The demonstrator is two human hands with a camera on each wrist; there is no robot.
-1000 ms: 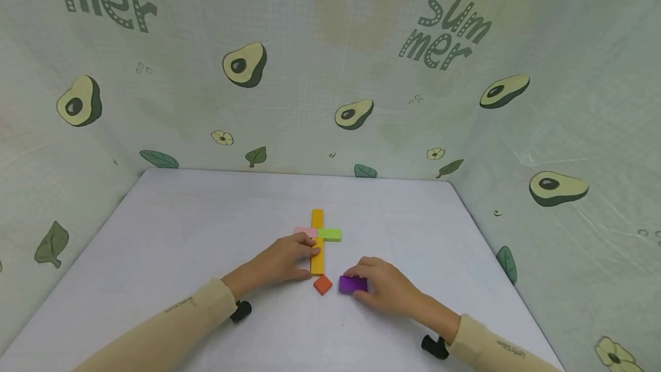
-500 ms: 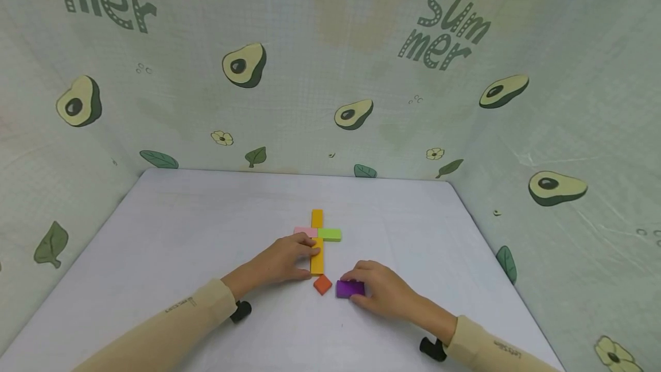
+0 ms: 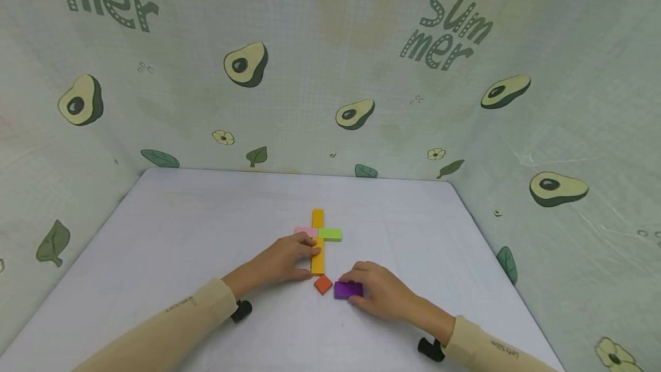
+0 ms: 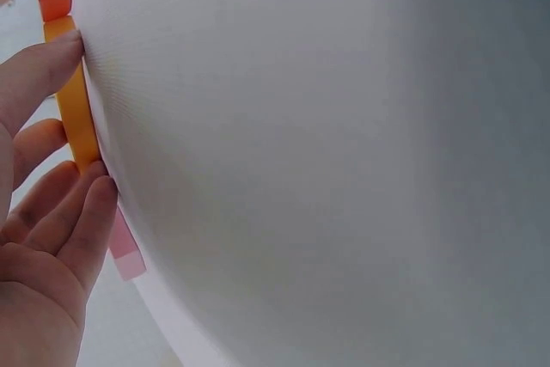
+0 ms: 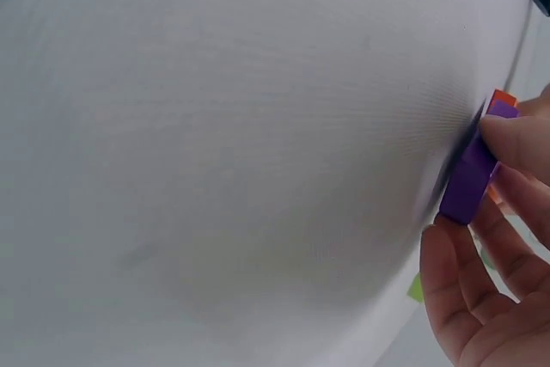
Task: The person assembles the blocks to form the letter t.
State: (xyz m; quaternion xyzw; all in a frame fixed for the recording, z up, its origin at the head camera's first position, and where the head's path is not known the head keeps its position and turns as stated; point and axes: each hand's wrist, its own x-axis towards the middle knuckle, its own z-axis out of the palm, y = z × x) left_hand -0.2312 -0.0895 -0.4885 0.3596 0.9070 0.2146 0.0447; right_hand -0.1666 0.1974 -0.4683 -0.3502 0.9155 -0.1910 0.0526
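My left hand (image 3: 284,258) holds the longer yellow block (image 3: 318,257), with the thumb near its lower end and the fingers by its upper end. Pink (image 3: 304,231) and light green (image 3: 330,235) blocks lie side by side above it, and a second yellow block (image 3: 317,218) stands beyond them, making a cross shape. An orange square block (image 3: 323,285) sits turned like a diamond at the foot of the column. To its right, my right hand (image 3: 381,290) pinches a purple block (image 3: 347,290) between thumb and fingers, low on the table, a narrow gap from the orange one.
All the blocks lie on a white table (image 3: 217,205). Behind and beside it hangs a pale green cloth (image 3: 299,27) printed with avocados and leaves. Black wrist cameras (image 3: 431,349) sit below both wrists.
My right hand has slid the purple block left and slightly nearer to me, closer to the orange block. The left hand and the cross of blocks stay put.
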